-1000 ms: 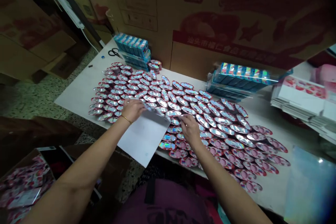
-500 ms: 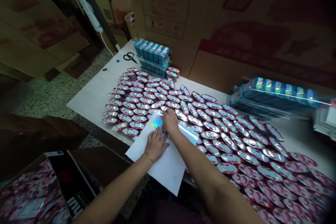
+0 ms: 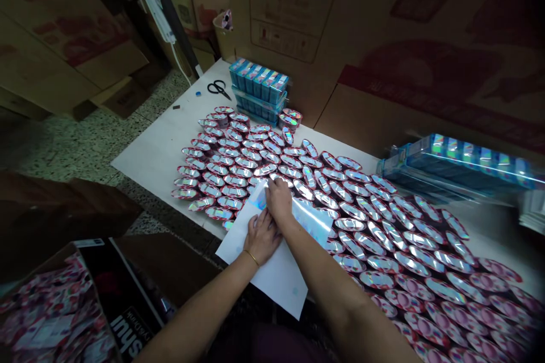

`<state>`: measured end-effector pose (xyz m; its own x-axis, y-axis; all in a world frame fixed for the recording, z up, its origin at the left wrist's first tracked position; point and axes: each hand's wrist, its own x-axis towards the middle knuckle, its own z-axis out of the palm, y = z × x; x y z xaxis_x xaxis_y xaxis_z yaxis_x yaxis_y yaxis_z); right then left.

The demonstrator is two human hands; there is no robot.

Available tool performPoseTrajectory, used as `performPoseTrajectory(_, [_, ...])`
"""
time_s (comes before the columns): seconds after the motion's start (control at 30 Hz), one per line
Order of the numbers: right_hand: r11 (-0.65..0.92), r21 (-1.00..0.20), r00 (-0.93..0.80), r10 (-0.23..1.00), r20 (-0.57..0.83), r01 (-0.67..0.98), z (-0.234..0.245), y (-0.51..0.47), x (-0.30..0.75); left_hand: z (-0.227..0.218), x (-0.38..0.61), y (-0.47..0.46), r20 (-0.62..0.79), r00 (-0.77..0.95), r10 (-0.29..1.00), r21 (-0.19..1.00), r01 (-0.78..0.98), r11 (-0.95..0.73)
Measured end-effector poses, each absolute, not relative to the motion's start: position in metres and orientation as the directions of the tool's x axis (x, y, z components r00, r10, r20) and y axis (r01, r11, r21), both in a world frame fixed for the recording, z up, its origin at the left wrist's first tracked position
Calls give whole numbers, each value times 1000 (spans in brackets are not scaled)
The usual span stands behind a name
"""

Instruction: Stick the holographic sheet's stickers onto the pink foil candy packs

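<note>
A white sheet (image 3: 279, 275) with a holographic strip (image 3: 313, 218) along its far edge lies over the near edge of the white table (image 3: 157, 150). My left hand (image 3: 260, 236) rests flat on the sheet, fingers spread, a gold bangle on the wrist. My right hand (image 3: 279, 199) crosses just above it with its fingers curled down onto the sheet's shiny far edge. Many small oval holographic packets (image 3: 238, 161) with pink rims lie in overlapping rows across the table around the sheet.
Two stacks of blue boxed packs stand on the table, one at the back (image 3: 259, 85) and one at the right (image 3: 464, 167). Black scissors (image 3: 218, 88) lie at the far left. Large cardboard cartons (image 3: 383, 39) wall the back. An open carton of pink packets (image 3: 51, 312) sits at lower left.
My right hand crossed leftward onto the sheet's far edge. My left hand slid back from the far edge onto the sheet's middle. The camera swung left and closer.
</note>
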<state>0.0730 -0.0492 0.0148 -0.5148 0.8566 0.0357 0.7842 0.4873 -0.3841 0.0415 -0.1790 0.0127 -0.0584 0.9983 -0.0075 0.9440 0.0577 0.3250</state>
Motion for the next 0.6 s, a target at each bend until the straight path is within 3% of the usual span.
performPoseTrajectory(0.2, [594,-307,-623,782,4,744,17,-52,72,12,42,-179,-37,-67,997,330,941,75])
performPoseTrajectory(0.33, [578,-325,-596,801,52,748,13,-53,73,10,42,-180,-22,-59,998,323,944,63])
performPoseTrajectory(0.47, [572,-420,-596,798,86,705,22,-53,73,7,42,-182,-6,-57,998,302,952,56])
performPoseTrajectory(0.6, [489,-644,-543,829,133,588,56,-56,89,5,43,-182,7,-31,999,290,957,27])
